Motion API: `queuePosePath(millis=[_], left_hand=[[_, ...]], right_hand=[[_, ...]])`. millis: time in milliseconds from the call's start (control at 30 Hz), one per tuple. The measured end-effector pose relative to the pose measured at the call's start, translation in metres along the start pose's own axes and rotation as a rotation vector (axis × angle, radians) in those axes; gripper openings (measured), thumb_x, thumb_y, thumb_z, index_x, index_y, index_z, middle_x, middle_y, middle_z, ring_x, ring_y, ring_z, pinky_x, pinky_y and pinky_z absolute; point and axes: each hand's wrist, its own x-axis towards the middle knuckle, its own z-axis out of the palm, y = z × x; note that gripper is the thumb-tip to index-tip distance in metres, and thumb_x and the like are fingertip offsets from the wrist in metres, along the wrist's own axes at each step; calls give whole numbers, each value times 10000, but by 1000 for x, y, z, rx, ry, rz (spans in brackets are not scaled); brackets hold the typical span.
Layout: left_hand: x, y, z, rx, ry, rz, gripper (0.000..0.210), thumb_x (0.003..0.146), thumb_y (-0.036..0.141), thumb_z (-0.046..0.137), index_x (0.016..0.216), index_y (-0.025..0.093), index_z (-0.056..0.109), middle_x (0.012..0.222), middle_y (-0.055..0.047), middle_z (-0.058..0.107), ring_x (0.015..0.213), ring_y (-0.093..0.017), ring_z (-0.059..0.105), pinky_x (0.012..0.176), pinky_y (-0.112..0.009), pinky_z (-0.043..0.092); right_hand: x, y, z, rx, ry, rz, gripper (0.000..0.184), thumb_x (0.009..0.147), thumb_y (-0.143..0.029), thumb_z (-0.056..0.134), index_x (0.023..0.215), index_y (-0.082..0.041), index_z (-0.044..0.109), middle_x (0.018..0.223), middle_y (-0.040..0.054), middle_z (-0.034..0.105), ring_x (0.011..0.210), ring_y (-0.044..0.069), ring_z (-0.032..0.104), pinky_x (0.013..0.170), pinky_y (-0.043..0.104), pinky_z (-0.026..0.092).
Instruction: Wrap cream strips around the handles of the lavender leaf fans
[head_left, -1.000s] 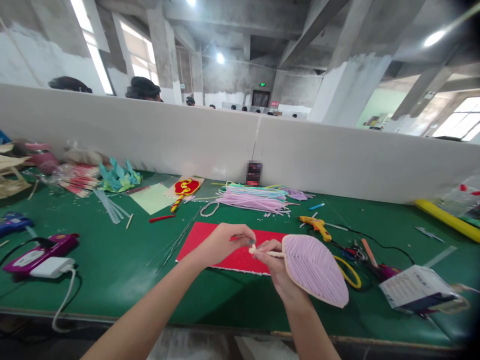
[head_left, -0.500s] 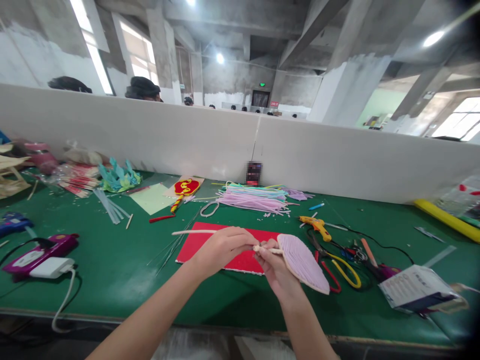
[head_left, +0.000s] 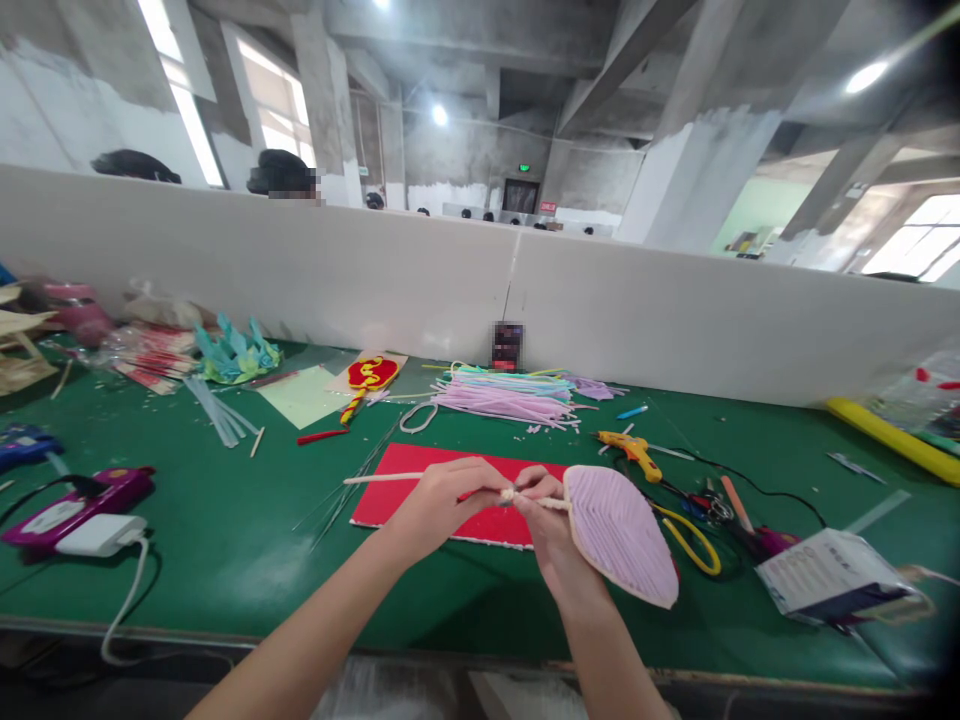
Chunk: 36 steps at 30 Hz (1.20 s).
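Observation:
My right hand [head_left: 553,535] is closed on the handle of a small fan made of lilac chenille stems [head_left: 621,530] with a cream edge. The fan's blade sticks out to the right of that hand, its face tilted up. At the left end of the handle, the fingertips of my left hand [head_left: 446,505] pinch a cream chenille stem [head_left: 382,478], whose loose end points left past the knuckles. Fingers partly hide where stem and handle meet. Below both hands lies a red board [head_left: 495,528] on the green table [head_left: 277,590].
Behind the board lies a bundle of lilac and mint chenille stems [head_left: 502,400]. A yellow glue gun [head_left: 631,455], yellow-handled pliers [head_left: 697,545] and a white box [head_left: 840,578] are on the right. A red-and-yellow fan [head_left: 373,374] and purple power strip [head_left: 124,492] are leftward.
The fan has shifted slightly right and turned, showing more of its lilac face and covering the red handle of the pliers. My hands remain together at the handle's end.

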Motion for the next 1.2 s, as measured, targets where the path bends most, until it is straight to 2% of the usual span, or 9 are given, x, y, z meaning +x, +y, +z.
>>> queuePosePath(millis=[167, 400, 667, 767, 900, 1200], left_hand=[[2, 1, -2, -105, -18, -67, 130, 792, 238, 544, 789, 166, 652, 772, -40, 661, 725, -127, 592, 677, -214, 455], [3, 4, -5, -197, -37, -239, 98, 743, 148, 559, 743, 148, 657, 699, -27, 654, 637, -109, 571, 579, -190, 434], [3, 1, -5, -291, -84, -363, 110, 732, 158, 548, 682, 138, 644, 618, -8, 631, 571, -92, 547, 568, -191, 431], [4, 2, -4, -328, -86, -410, 113, 731, 169, 545, 672, 140, 638, 618, -6, 628, 577, -97, 552, 572, -201, 438], [4, 3, -3, -335, -81, -447, 118, 733, 182, 537, 662, 144, 623, 611, -2, 621, 587, -102, 556, 580, -212, 448], [3, 1, -4, -373, -76, -453, 117, 741, 204, 545, 671, 145, 618, 642, -2, 623, 585, -99, 563, 588, -219, 451]], right_hand=[[-1, -1, 0, -136, 8, -107, 133, 574, -192, 737, 551, -219, 609, 758, 0, 626, 702, 143, 589, 663, 319, 509], [5, 3, -2, -223, -49, -334, 134, 580, -203, 740, 573, -260, 619, 665, -17, 647, 623, 143, 609, 575, 295, 517], [9, -5, -1, -385, -104, -501, 142, 614, -178, 723, 632, -295, 644, 676, -14, 689, 638, 168, 607, 614, 330, 474], [10, -10, 1, -418, -93, -519, 124, 604, -215, 730, 600, -302, 643, 635, -13, 687, 610, 179, 599, 591, 337, 468], [11, -11, 0, -443, -85, -473, 115, 595, -252, 733, 562, -295, 631, 625, -8, 680, 610, 184, 598, 599, 349, 473], [4, -8, -3, -420, -165, -396, 168, 628, -123, 687, 693, -269, 634, 785, 0, 682, 703, 172, 635, 628, 319, 509]])
